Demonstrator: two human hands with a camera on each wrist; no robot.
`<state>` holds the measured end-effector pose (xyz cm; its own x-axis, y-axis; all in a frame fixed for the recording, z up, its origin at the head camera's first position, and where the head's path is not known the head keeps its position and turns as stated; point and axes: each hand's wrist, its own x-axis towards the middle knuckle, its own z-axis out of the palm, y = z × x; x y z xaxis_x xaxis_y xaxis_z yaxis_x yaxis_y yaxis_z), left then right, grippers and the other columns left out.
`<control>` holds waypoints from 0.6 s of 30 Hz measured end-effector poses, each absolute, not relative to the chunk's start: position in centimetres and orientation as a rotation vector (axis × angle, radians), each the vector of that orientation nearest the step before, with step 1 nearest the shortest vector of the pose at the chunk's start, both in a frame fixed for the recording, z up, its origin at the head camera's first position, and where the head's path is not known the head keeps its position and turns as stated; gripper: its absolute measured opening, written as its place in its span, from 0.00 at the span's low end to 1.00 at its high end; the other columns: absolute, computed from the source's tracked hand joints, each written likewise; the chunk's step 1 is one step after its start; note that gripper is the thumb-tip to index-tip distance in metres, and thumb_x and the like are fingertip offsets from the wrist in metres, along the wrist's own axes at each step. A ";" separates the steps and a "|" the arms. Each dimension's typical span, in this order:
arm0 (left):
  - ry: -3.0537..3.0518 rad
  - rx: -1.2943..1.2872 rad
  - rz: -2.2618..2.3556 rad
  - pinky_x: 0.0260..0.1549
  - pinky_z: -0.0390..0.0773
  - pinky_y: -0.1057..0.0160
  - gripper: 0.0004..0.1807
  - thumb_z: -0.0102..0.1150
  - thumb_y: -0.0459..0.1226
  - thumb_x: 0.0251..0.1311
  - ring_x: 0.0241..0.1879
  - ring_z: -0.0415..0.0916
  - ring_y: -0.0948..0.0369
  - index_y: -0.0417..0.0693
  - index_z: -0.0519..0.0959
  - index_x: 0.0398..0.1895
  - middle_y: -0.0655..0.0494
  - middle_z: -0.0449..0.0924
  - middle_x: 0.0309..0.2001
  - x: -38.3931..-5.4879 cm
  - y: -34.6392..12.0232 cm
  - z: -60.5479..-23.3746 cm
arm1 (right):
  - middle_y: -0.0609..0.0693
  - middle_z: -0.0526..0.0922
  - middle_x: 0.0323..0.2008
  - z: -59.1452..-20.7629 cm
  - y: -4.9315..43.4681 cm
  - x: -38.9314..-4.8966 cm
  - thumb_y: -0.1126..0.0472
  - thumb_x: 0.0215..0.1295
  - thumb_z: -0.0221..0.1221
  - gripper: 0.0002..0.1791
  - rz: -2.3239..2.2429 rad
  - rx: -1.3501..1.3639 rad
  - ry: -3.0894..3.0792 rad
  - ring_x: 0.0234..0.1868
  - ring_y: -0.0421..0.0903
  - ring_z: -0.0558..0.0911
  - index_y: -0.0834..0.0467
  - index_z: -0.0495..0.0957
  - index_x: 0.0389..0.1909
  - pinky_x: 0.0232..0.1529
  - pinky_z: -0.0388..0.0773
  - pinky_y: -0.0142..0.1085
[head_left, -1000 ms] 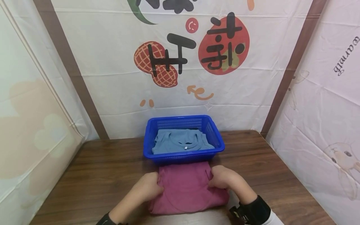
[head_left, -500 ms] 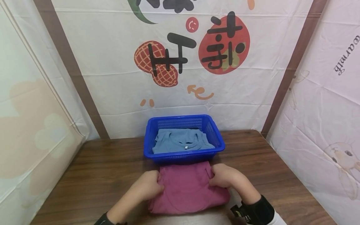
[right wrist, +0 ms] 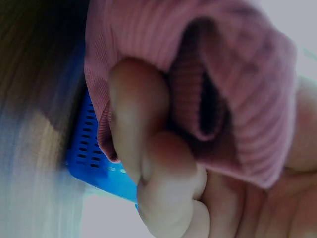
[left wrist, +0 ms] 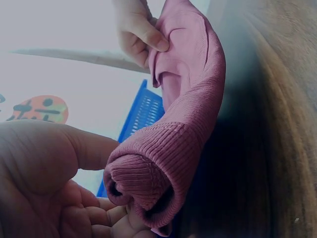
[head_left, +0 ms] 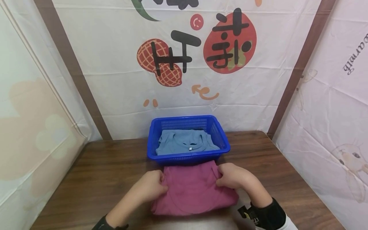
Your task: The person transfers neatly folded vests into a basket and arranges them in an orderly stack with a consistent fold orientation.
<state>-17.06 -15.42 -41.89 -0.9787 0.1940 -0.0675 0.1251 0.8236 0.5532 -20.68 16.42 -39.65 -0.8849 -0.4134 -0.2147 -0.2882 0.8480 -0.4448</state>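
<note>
A folded pink ribbed shirt (head_left: 192, 188) hangs between both hands, in front of the blue basket (head_left: 188, 157). My left hand (head_left: 152, 185) pinches its left side; in the left wrist view the thumb lies over a rolled edge and the fingers are under it. At the other side my right hand (head_left: 234, 176) grips the cloth, its fingers curled under the fold in the right wrist view. The left wrist view shows the shirt (left wrist: 188, 84) raised off the wood. Inside the basket lies a folded blue shirt (head_left: 184, 140) with a small white neck label.
The brown wooden table (head_left: 115, 169) carries the basket near its back edge. Behind stands a white printed curtain (head_left: 120, 95), with further curtains on the left and right. A black band (head_left: 268, 214) is on the right wrist.
Both hands have lifted the pink shirt slightly and moved it a little toward the basket. The head view has tilted down slightly. The blue shirt lies as before.
</note>
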 end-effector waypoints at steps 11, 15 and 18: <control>2.884 0.259 0.885 0.23 0.70 0.61 0.11 0.71 0.36 0.50 0.23 0.69 0.61 0.47 0.75 0.28 0.57 0.73 0.23 -16.8 -15.5 -40.6 | 0.43 0.63 0.19 -38.5 17.1 -20.4 0.62 0.53 0.64 0.16 -0.649 -0.563 2.711 0.21 0.41 0.66 0.53 0.65 0.19 0.22 0.61 0.34; 2.872 0.252 0.902 0.23 0.71 0.61 0.10 0.71 0.36 0.51 0.23 0.70 0.61 0.46 0.77 0.31 0.56 0.73 0.23 -16.6 -15.6 -40.1 | 0.44 0.65 0.20 -38.0 17.2 -20.1 0.62 0.56 0.65 0.14 -0.678 -0.555 2.695 0.22 0.41 0.68 0.54 0.68 0.21 0.23 0.63 0.34; 2.873 0.252 0.917 0.22 0.71 0.61 0.10 0.71 0.36 0.51 0.22 0.70 0.61 0.46 0.78 0.33 0.56 0.73 0.23 -16.4 -15.6 -39.8 | 0.45 0.67 0.21 -37.6 17.2 -20.0 0.61 0.57 0.66 0.12 -0.698 -0.541 2.688 0.23 0.42 0.70 0.56 0.71 0.23 0.23 0.65 0.35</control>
<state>-16.36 -15.65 -39.77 -0.9795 0.1928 -0.0592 0.1229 0.8032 0.5829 -19.98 17.23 -37.64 -0.8803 -0.4302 -0.1998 -0.2787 0.8099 -0.5162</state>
